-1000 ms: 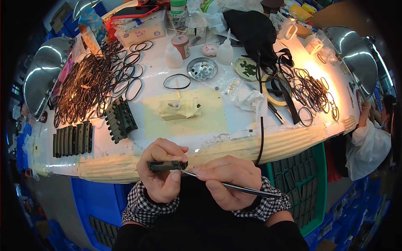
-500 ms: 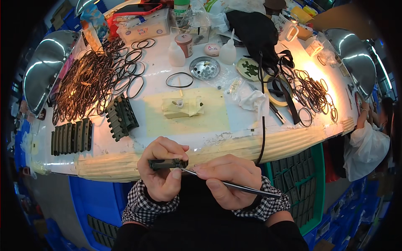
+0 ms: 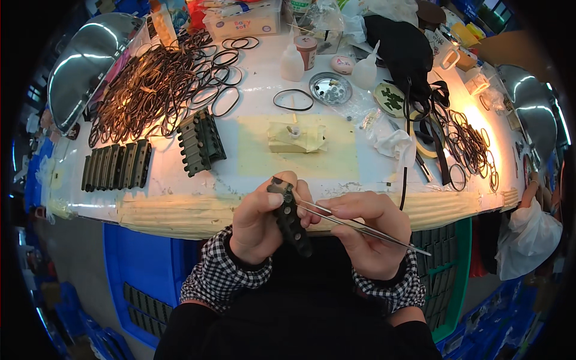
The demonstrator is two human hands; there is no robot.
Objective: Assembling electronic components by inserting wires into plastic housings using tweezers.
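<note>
So the dark green part is up in the left grip, pinched between thumb and fingers, slanting down toward the body with a row of round spots showing. That grip's closed on it pretty snugly. The right grip is closed too, around some slim metal tweezers, prongs a bit apart, tips right by the upper half of the part. Can't tell if they're actually touching it.

Ahead of both grips on the bench there's a tape-wrapped block on a pale yellow sheet, then a single dark loop beyond it. Ahead and left of the left grip sits a clump of ribbed pieces, a row of similar bars farther left, and a huge tangle of loops behind those. Lower down, a blue bin is left of the left grip and a green bin right of the right grip, both with dark pieces inside.
</note>
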